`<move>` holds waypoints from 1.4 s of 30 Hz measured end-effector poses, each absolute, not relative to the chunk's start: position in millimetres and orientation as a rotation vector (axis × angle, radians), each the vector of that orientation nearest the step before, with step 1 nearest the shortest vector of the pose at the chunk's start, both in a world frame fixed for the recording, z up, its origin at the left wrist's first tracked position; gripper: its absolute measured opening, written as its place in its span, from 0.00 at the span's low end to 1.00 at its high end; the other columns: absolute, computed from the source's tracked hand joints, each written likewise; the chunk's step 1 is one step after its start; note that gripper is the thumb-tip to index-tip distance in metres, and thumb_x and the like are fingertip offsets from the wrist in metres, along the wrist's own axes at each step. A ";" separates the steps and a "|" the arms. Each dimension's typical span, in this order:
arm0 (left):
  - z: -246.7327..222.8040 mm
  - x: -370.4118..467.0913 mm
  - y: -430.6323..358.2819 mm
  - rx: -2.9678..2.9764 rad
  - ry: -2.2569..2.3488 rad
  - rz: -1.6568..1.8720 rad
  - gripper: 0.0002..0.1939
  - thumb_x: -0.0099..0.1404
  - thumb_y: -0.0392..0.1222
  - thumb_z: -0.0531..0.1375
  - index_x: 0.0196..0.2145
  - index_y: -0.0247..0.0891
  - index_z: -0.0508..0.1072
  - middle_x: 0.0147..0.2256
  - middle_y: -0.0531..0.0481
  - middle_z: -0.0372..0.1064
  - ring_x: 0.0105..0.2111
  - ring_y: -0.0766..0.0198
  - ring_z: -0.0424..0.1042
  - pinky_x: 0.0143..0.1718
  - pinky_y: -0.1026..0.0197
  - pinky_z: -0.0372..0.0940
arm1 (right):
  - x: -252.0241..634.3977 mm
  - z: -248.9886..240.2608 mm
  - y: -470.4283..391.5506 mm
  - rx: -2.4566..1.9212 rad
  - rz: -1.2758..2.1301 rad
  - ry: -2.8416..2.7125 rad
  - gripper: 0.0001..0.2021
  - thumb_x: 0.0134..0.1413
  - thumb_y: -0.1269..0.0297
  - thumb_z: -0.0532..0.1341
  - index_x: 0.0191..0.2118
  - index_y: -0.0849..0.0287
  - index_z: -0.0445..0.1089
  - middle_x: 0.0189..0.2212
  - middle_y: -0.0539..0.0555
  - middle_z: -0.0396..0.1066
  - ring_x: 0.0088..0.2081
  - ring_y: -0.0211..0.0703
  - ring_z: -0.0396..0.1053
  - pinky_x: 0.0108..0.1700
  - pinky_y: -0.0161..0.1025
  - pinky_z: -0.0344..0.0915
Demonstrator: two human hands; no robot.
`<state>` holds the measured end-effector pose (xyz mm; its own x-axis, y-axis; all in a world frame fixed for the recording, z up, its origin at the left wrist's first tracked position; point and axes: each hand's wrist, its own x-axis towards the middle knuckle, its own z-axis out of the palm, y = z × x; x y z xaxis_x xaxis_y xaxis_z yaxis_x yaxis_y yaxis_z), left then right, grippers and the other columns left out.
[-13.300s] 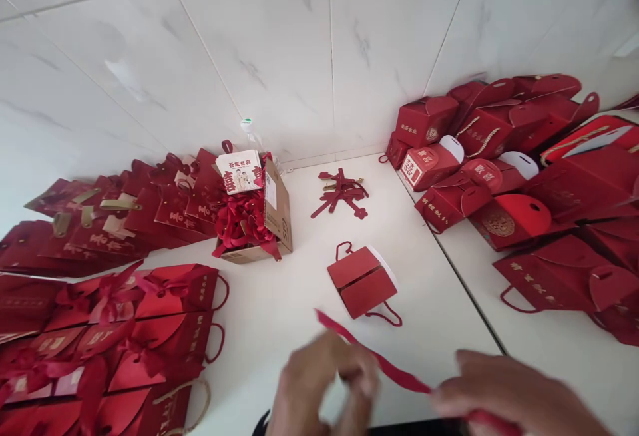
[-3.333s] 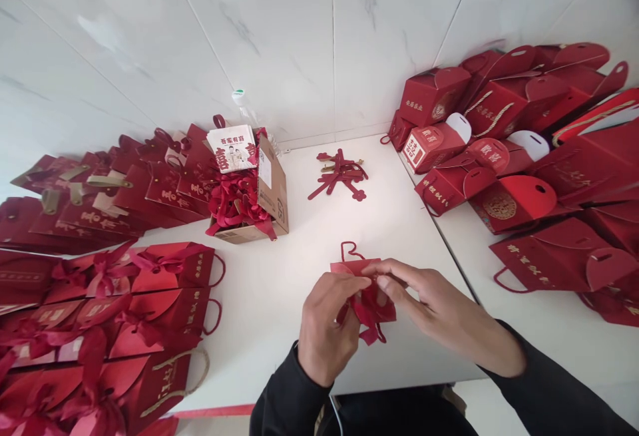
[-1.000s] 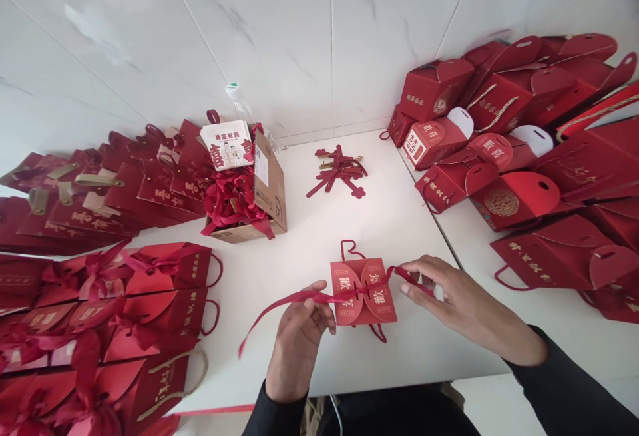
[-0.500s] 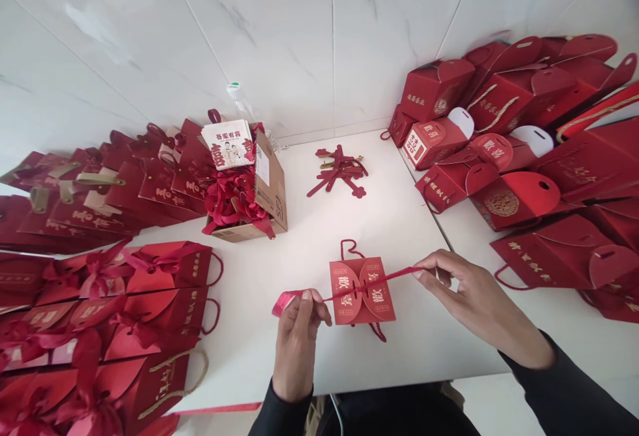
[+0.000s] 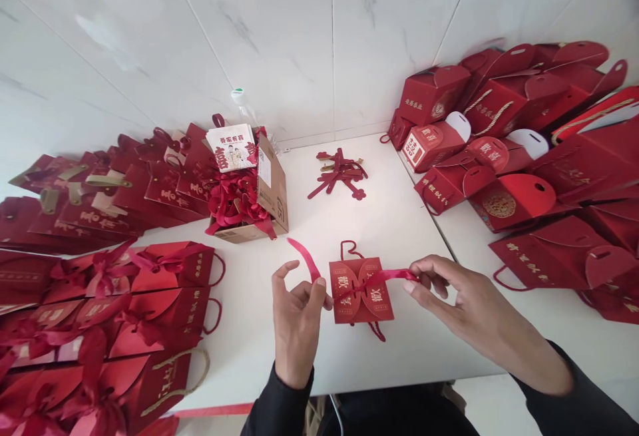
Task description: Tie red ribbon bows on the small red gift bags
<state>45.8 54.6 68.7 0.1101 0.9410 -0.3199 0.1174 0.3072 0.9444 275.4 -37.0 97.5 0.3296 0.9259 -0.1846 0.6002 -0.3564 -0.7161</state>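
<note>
A small red gift box with gold characters stands on the white table in front of me, red cord handles showing at its back and front. A red ribbon crosses over its top, passing through the slots in the two rounded flaps. My left hand, just left of the box, pinches one side of the ribbon between thumb and fingers, and the loose tail sticks up behind it. To the right of the box, my right hand grips the other end between thumb and forefinger.
A cardboard box of red ribbons with printed cards stands behind, left. Red felt strips lie at the back. Ribbon-tied boxes and bags fill the left; untied boxes are stacked on the right.
The ribbon has gone from taut to slacker and wider. My right hand has moved slightly in toward the box. The left hand has turned, its forefinger lifted and the tail now pointing up.
</note>
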 end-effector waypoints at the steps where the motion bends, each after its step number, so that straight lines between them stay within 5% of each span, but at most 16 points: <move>1: 69.6 45.9 54.2 1.140 1.313 0.860 0.26 0.67 0.54 0.65 0.54 0.41 0.62 0.23 0.56 0.72 0.26 0.62 0.71 0.32 0.60 0.65 | 275.5 98.2 -38.1 -2.062 0.805 -1.338 0.11 0.63 0.49 0.60 0.35 0.50 0.71 0.28 0.48 0.69 0.27 0.42 0.65 0.25 0.38 0.59; 5: 69.8 42.1 51.8 1.409 1.190 0.878 0.11 0.71 0.46 0.59 0.48 0.40 0.72 0.35 0.47 0.76 0.32 0.63 0.73 0.35 0.59 0.69 | 277.0 97.9 -40.6 -2.040 0.843 -1.341 0.13 0.64 0.46 0.60 0.35 0.49 0.71 0.33 0.49 0.72 0.31 0.43 0.67 0.28 0.38 0.62; 8: 65.0 37.7 50.0 1.732 1.162 0.819 0.17 0.66 0.35 0.58 0.51 0.42 0.76 0.42 0.45 0.77 0.36 0.60 0.74 0.37 0.58 0.69 | 277.5 97.5 -39.4 -2.019 0.859 -1.347 0.15 0.66 0.46 0.58 0.36 0.50 0.73 0.34 0.51 0.73 0.30 0.43 0.67 0.27 0.38 0.61; 15: 72.4 27.9 51.5 1.816 1.182 0.785 0.04 0.65 0.37 0.60 0.33 0.41 0.74 0.27 0.52 0.69 0.29 0.62 0.66 0.31 0.61 0.62 | 277.5 100.7 -35.4 -2.027 0.856 -1.288 0.16 0.65 0.45 0.57 0.38 0.50 0.75 0.30 0.51 0.75 0.29 0.45 0.70 0.25 0.39 0.62; 19: 84.6 27.1 55.6 1.728 1.134 0.713 0.08 0.66 0.38 0.57 0.28 0.40 0.70 0.23 0.54 0.63 0.24 0.66 0.62 0.25 0.64 0.60 | 278.0 98.9 -36.2 -2.036 0.925 -1.265 0.16 0.65 0.46 0.57 0.45 0.49 0.76 0.31 0.50 0.77 0.32 0.46 0.74 0.29 0.39 0.66; 25: 79.5 33.5 59.6 1.735 1.163 0.786 0.06 0.66 0.41 0.58 0.32 0.40 0.73 0.36 0.48 0.71 0.29 0.65 0.68 0.30 0.62 0.65 | 278.2 90.2 -34.8 -2.057 0.923 -1.407 0.10 0.63 0.53 0.59 0.38 0.49 0.74 0.37 0.51 0.77 0.33 0.45 0.73 0.33 0.42 0.69; 36: 66.2 26.8 59.9 1.881 1.357 0.862 0.09 0.69 0.42 0.60 0.38 0.42 0.82 0.31 0.49 0.70 0.29 0.63 0.68 0.30 0.61 0.65 | 278.4 87.1 -37.0 -2.016 0.876 -1.413 0.13 0.66 0.51 0.56 0.39 0.49 0.74 0.39 0.53 0.74 0.34 0.45 0.72 0.32 0.41 0.69; 42: 63.1 27.9 56.3 1.859 1.290 0.779 0.10 0.72 0.42 0.57 0.41 0.39 0.79 0.30 0.51 0.76 0.26 0.66 0.68 0.28 0.64 0.66 | 279.9 73.6 -35.2 -2.039 0.981 -1.457 0.13 0.67 0.49 0.56 0.45 0.48 0.74 0.41 0.53 0.75 0.39 0.47 0.75 0.41 0.44 0.73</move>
<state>27.9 56.3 63.1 0.3132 0.9470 0.0714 0.5042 -0.2295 0.8325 279.9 -35.2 73.6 0.1904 0.9381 -0.2893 0.6209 -0.3434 -0.7047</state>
